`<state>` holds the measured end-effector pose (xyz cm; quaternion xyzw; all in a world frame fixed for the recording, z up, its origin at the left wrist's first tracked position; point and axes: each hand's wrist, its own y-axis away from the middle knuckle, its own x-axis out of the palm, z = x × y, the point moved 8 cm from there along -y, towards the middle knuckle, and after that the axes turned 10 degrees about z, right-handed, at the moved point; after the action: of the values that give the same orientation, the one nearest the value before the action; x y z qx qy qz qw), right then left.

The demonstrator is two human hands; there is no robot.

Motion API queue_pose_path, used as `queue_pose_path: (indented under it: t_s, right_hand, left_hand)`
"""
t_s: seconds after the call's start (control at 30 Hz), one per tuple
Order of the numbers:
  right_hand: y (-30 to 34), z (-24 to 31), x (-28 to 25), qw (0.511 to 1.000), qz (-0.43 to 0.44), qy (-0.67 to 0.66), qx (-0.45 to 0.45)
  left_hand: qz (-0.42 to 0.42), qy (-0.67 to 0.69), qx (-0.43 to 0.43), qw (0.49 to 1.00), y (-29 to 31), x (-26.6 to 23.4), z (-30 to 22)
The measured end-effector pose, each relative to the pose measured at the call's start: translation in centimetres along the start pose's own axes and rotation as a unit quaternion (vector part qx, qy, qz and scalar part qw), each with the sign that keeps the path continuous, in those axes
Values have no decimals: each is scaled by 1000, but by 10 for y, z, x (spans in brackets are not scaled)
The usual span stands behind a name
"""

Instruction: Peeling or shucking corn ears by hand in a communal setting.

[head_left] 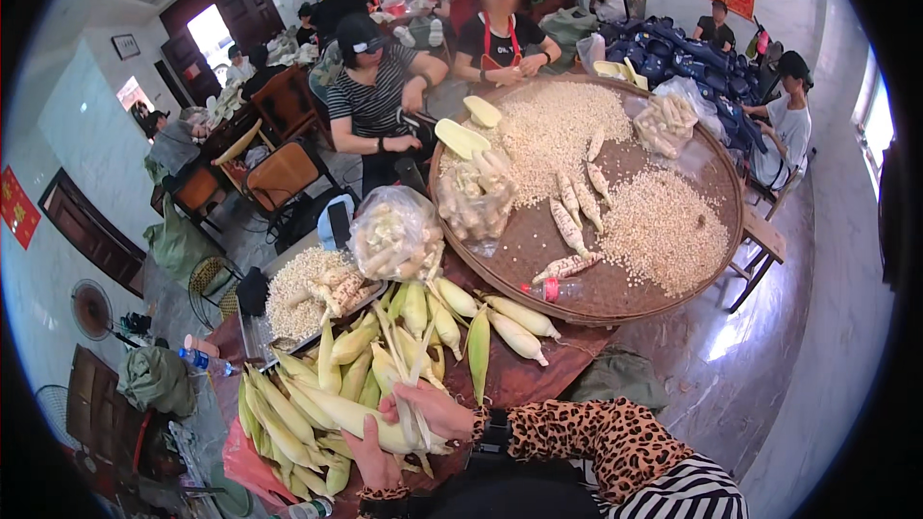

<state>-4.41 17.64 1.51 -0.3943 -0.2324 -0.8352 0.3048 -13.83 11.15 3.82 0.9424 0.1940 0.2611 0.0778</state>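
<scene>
Over a heap of corn ears in pale green husks (288, 423), I hold one long corn ear (336, 409) lying crosswise. My left hand (377, 461) is closed around it from below, with part of the grip hidden behind the ear. My right hand (437, 415) is closed on loose strips of pale husk (413, 380) near the ear's right end. More husked-over ears (519, 334) lie beyond my right hand. One green leaf (479, 356) stands out beside them on the reddish-brown table (567, 360).
A round woven tray (481, 264) holds loose kernels (663, 231), stripped-looking cobs (567, 221) and a red-capped plastic bottle (558, 290). A metal tray (255, 332) of kernels and a bag of cobs (396, 235) stand left of it. Two people (380, 86) work across the table.
</scene>
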Motion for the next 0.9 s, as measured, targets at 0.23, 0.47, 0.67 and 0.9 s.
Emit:
queue_pose_path:
  t_s: [0.23,0.47,0.67,0.9]
  right_hand:
    - [30,-16,-3,975,80,-118,172]
    - [76,-12,-82,981,-84,-72,160]
    - [67,-45,-61,978,-124,-170,2]
    - [3,-70,38,995,-97,-24,19]
  left_hand:
    - [-28,0,54,998,-22,-48,-23]
    - [1,-32,123,992,-7,-111,-87]
    - [59,89,14,994,-5,-132,-84]
    - [142,122,-94,978,-2,-146,-67]
